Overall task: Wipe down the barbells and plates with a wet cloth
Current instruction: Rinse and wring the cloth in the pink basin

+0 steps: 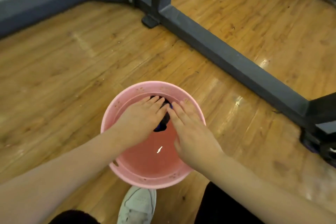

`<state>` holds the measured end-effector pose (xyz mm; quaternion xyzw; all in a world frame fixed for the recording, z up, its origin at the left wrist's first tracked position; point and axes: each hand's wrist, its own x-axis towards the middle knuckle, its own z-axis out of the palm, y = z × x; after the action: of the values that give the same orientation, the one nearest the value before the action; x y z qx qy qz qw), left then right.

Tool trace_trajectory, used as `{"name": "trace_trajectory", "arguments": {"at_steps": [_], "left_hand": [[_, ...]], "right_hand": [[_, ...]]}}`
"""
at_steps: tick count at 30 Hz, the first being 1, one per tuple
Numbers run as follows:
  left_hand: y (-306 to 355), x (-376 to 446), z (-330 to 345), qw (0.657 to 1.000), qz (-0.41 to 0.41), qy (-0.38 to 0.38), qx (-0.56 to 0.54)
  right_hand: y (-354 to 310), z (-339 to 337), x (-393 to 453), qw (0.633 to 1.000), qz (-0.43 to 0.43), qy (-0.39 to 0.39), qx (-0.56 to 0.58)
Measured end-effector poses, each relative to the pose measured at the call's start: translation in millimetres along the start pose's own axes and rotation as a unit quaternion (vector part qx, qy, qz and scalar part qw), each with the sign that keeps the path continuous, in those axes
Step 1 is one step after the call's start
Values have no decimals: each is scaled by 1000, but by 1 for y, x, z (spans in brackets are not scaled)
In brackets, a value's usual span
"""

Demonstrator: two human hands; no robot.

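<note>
We judge the task barely begun: our left hand (143, 122) and right hand (189, 129), fingers nearly straight, press the dark cloth (163, 120) down at the far side of the pink basin (116, 109), with no barbell or plate in view yet.

Head view – looks steeply down, close over the basin (109, 114).

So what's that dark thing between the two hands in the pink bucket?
A dark, purplish cloth, seen in the head view, lies between the left hand and right hand, inside the pink bucket. Both hands press on it.
</note>
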<state>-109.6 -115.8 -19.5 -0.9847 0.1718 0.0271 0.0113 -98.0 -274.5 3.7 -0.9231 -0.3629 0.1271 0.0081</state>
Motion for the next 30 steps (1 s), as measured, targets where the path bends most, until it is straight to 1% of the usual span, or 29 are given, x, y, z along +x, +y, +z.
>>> {"name": "trace_trajectory", "arguments": {"at_steps": [1, 3, 4, 7, 9, 10, 13, 15, 18, 20, 21, 22, 23, 24, 25, 26, 28, 29, 30], "left_hand": [[2, 1, 6, 999, -4, -50, 10], [5, 7, 20, 987, -34, -154, 35], [7, 11, 26, 980, -44, -186, 49], [15, 18, 45, 973, -44, -218, 61], [18, 22, 55, 971, -63, -229, 34], [20, 23, 60, 966, -73, -247, 24], [26, 26, 69, 955, -86, -284, 16], [26, 29, 70, 959, -81, -268, 37], [22, 32, 61, 968, -36, -238, 76], [17, 29, 55, 978, -19, -198, 65], [16, 25, 53, 985, -11, -160, 60], [16, 21, 51, 991, -2, -118, 68], [16, 15, 54, 994, 6, -86, 68], [18, 11, 56, 996, 11, -81, 48], [20, 8, 57, 995, 16, -88, 32], [23, 7, 56, 993, 11, -118, 13], [30, 11, 57, 988, 1, -154, -11], [31, 14, 58, 989, 13, -147, -21], [30, 18, 56, 991, 36, -123, -41]], "right_hand": [[-3, 4, 1, 1000, -12, -14, 4], [-8, 8, 5, 996, 10, -92, 15], [-8, 11, 8, 995, 25, -101, 0], [-11, 24, 19, 990, 66, -123, -12], [-10, 29, 22, 986, 71, -151, -33], [-9, 30, 22, 984, 72, -160, -41], [-7, 33, 23, 984, 73, -160, -32], [-7, 33, 23, 983, 69, -164, -37], [-7, 34, 24, 983, 73, -168, -22], [-6, 32, 26, 982, 74, -171, -15], [-7, 29, 27, 983, 77, -167, -1], [-8, 26, 26, 985, 77, -151, 13], [-8, 22, 25, 992, 73, -102, 27], [-6, 18, 21, 997, 63, -37, 14], [-3, 14, 17, 998, 70, 6, 0], [4, 14, 11, 997, 67, 45, -12], [18, 19, 1, 995, 63, 65, -34], [24, 20, -3, 995, 56, 67, -40], [27, 21, -5, 995, 52, 72, -45]]}}
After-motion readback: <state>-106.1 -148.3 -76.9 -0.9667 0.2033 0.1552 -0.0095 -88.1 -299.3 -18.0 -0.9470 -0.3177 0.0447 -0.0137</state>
